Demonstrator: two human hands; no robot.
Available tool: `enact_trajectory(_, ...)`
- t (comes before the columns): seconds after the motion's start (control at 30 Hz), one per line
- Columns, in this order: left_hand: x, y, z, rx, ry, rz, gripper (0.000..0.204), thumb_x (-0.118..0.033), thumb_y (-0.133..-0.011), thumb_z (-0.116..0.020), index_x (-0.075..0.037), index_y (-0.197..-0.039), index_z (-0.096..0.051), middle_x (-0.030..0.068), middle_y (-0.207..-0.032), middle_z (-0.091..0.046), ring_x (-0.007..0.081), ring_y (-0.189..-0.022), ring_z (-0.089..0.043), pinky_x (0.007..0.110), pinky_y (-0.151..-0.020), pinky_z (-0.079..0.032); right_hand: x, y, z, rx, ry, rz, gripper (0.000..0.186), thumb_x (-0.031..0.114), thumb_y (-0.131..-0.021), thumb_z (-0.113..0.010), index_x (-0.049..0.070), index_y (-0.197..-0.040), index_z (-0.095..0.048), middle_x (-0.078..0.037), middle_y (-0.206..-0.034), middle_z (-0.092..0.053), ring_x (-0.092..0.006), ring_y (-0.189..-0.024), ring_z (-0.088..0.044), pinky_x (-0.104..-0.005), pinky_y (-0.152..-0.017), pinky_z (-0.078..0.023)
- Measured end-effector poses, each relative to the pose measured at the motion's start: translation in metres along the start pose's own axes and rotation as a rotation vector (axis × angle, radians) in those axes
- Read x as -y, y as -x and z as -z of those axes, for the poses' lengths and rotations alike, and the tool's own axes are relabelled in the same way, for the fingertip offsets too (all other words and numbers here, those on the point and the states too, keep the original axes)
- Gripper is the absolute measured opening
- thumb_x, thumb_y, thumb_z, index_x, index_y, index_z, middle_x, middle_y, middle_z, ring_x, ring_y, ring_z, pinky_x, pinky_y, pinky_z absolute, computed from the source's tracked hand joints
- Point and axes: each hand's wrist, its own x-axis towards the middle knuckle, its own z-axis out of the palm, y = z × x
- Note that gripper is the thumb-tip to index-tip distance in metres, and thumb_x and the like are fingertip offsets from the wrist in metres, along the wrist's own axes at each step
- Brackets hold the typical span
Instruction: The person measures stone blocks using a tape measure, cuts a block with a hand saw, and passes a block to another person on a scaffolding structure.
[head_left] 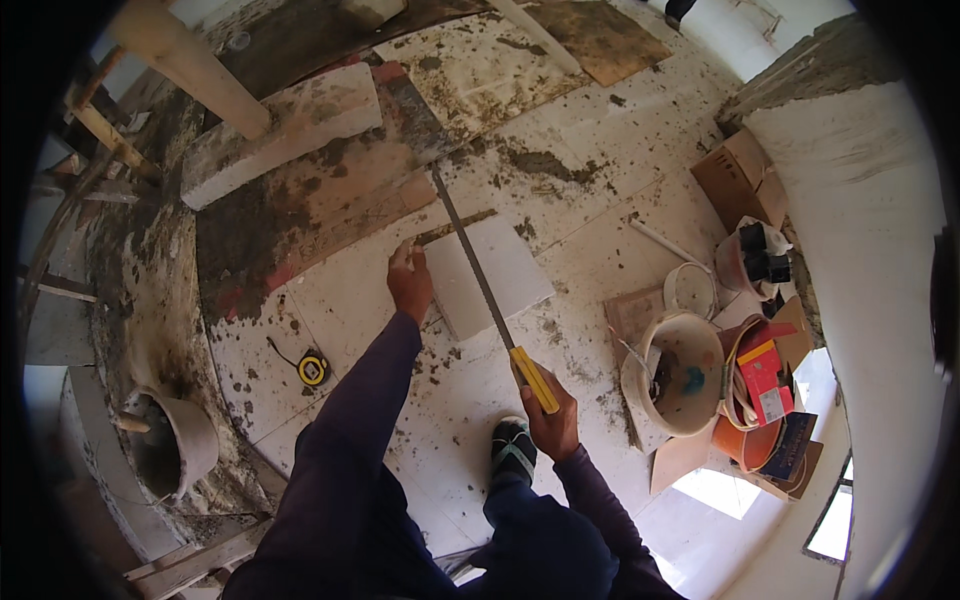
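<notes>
My right hand [555, 418] is wrapped round the yellow handle of a hand saw [472, 252]. Its long, toothed blade slants up and to the left across a pale, flat block [492, 268] on the floor. At the block's left edge, my left hand [409, 281] grips it, with the thumb toward its top face and the fingers toward the far corner. The underside of the block and part of the left fingers are hidden. Behind the far edge of the block lies a thin, dirty strip [455, 228].
A yellow-black tape measure [312, 369] lies left of my arm. Rightward stand a large basin [683, 415], an orange bucket [748, 440], cardboard boxes [735, 180] and a white pipe [668, 245]. A long pale block [290, 135] sits at the far left, near a bucket [195, 440] and a post [195, 65].
</notes>
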Motion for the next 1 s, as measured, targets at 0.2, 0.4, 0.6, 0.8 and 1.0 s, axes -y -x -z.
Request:
enact_trajectory(0.2,-0.001,0.009,-0.041,-0.046,-0.035,-0.159,0.048,-0.029,-0.114,-0.048,0.006,-0.143,-0.063,0.0279,-0.138,-0.069,0.0383,-0.131,-0.065,0.041,-0.113,-0.048,-0.028,0.004,-0.001,0.064,0.0,-0.065,0.046,0.018,-0.104,-0.068,-0.003,-0.144,-0.059,-0.025,-0.132,-0.071,-0.0365,-0.117,-0.075,-0.0407,-0.096,-0.06)
enact_trajectory(0.4,-0.002,-0.021,-0.043,0.093,0.012,-0.166,0.037,-0.029,-0.112,-0.054,0.001,-0.124,-0.072,0.0255,-0.114,-0.075,0.0386,-0.106,-0.072,0.044,-0.096,-0.053,-0.029,0.003,-0.004,0.049,-0.014,-0.104,0.047,0.02,-0.105,-0.067,-0.004,-0.145,-0.058,-0.026,-0.133,-0.07,-0.0378,-0.118,-0.074,-0.0412,-0.097,-0.06)
enact_trajectory(0.6,0.002,-0.014,-0.044,-0.024,0.0,-0.151,0.031,-0.028,-0.105,-0.066,0.002,-0.111,-0.074,0.0232,-0.102,-0.075,0.0374,-0.096,-0.072,0.044,-0.088,-0.054,-0.01,0.004,-0.012,0.043,-0.1,-0.185,0.043,0.018,-0.106,-0.063,-0.004,-0.143,-0.06,-0.025,-0.135,-0.069,-0.0359,-0.123,-0.071,-0.0403,-0.101,-0.056)
enact_trajectory(0.8,-0.01,-0.013,-0.043,-0.085,-0.043,-0.205,0.028,-0.027,-0.101,-0.074,0.002,-0.102,-0.076,0.0218,-0.094,-0.075,0.0357,-0.087,-0.073,0.043,-0.081,-0.055,-0.008,0.014,-0.017,0.044,-0.068,-0.158,0.048,0.018,-0.104,-0.067,-0.004,-0.147,-0.057,-0.026,-0.131,-0.071,-0.0353,-0.116,-0.075,-0.0389,-0.095,-0.06)
enact_trajectory(1.0,-0.019,-0.007,-0.045,-0.099,-0.105,-0.197,0.03,-0.028,-0.099,-0.076,0.001,-0.1,-0.078,0.0219,-0.09,-0.076,0.0346,-0.084,-0.074,0.043,-0.079,-0.056,-0.005,0.016,-0.018,0.02,-0.063,-0.144,0.048,0.015,-0.103,-0.069,-0.004,-0.145,-0.057,-0.026,-0.125,-0.073,-0.0388,-0.114,-0.076,-0.0413,-0.095,-0.061)
